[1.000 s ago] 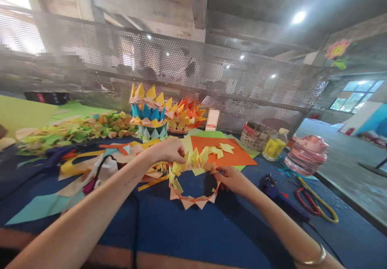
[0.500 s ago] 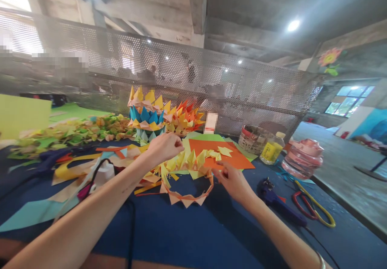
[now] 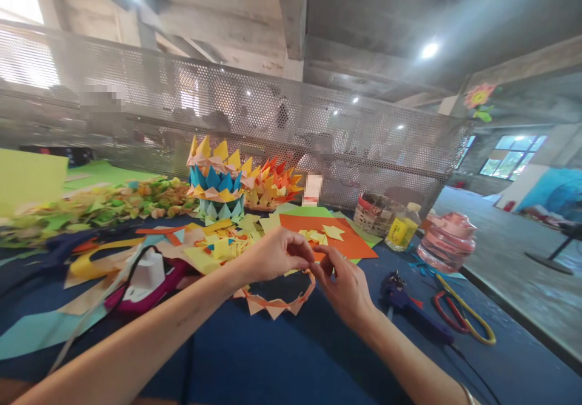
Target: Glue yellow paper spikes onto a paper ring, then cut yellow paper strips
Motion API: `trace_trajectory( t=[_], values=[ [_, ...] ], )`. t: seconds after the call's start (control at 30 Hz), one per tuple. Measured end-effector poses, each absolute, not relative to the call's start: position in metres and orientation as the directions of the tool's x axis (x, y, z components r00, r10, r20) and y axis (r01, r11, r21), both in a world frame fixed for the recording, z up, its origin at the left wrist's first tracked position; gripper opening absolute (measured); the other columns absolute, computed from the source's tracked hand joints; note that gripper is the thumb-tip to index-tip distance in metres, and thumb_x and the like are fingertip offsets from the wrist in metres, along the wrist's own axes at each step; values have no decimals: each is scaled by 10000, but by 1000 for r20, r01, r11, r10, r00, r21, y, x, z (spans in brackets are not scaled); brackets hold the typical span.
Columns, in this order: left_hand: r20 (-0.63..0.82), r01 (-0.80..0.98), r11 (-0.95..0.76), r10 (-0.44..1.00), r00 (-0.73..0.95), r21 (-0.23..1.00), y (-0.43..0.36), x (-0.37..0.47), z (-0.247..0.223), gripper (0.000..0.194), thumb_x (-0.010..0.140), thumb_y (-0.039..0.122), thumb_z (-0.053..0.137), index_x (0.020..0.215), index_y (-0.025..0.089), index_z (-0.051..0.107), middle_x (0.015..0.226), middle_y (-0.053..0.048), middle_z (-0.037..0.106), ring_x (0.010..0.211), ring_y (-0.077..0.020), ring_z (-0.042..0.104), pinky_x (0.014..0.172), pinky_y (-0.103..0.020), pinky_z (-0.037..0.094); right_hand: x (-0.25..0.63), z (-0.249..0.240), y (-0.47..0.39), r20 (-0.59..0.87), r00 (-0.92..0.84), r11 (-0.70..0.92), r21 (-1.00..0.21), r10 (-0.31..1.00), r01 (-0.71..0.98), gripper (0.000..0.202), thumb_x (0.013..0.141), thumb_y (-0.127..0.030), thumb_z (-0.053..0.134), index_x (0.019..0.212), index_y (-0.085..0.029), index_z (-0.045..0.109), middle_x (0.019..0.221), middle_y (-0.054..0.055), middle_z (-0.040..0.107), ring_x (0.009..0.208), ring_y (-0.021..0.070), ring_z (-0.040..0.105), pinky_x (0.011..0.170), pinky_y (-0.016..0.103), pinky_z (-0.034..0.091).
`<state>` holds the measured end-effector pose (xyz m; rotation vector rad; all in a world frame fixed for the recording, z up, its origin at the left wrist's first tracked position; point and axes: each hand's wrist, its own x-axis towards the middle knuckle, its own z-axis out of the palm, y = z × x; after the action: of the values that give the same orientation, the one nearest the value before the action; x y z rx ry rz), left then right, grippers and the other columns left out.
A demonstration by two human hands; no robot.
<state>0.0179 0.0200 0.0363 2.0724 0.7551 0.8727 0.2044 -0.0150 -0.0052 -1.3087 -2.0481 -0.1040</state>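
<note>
A ring of folded paper points, peach along its near side [image 3: 274, 309], lies on the dark blue table. My left hand [image 3: 284, 250] is over its far right part, thumb and fingers pinched together. Meeting it fingertip to fingertip, my right hand [image 3: 339, 277] is closed at the right end of the ring. What lies between the fingertips is too small to make out. Behind the hands, small yellow folded pieces [image 3: 333, 231] rest on an orange sheet [image 3: 359, 247].
Stacked paper crowns [image 3: 217, 180] and a heap of folded pieces [image 3: 113, 202] stand at the back left. A power strip [image 3: 170, 279] is left. Rightward are a glue gun [image 3: 416, 311], scissors [image 3: 477, 323], a yellow bottle [image 3: 403, 228], a pink jug [image 3: 448, 241] and a basket [image 3: 375, 213].
My left hand has moved right and down to meet my right hand, which has shifted slightly left. My hands and left forearm now cover the ring's yellow points. The view has shifted slightly.
</note>
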Motion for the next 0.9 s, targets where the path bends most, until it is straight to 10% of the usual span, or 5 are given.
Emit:
trace_trajectory(
  t=[0.67, 0.9],
  values=[
    [330, 206, -558, 706, 626, 804, 13, 15, 25, 147, 711, 248, 714, 668, 149, 615, 618, 26, 582, 597, -108, 510, 591, -222, 380, 204, -3, -22, 633, -382, 599, -163, 673, 784, 239, 920, -376, 465, 1062, -204, 549, 682, -8, 637, 642, 155, 603, 611, 253, 404],
    [240, -103, -233, 699, 674, 967, 10, 7, 26, 199, 648, 272, 760, 664, 138, 613, 652, 19, 572, 613, -90, 498, 609, -209, 392, 205, 2, -23, 522, -331, 585, -455, 786, 671, 311, 932, -438, 424, 1095, -212, 562, 731, -17, 638, 657, 129, 594, 626, 232, 446]
  ],
)
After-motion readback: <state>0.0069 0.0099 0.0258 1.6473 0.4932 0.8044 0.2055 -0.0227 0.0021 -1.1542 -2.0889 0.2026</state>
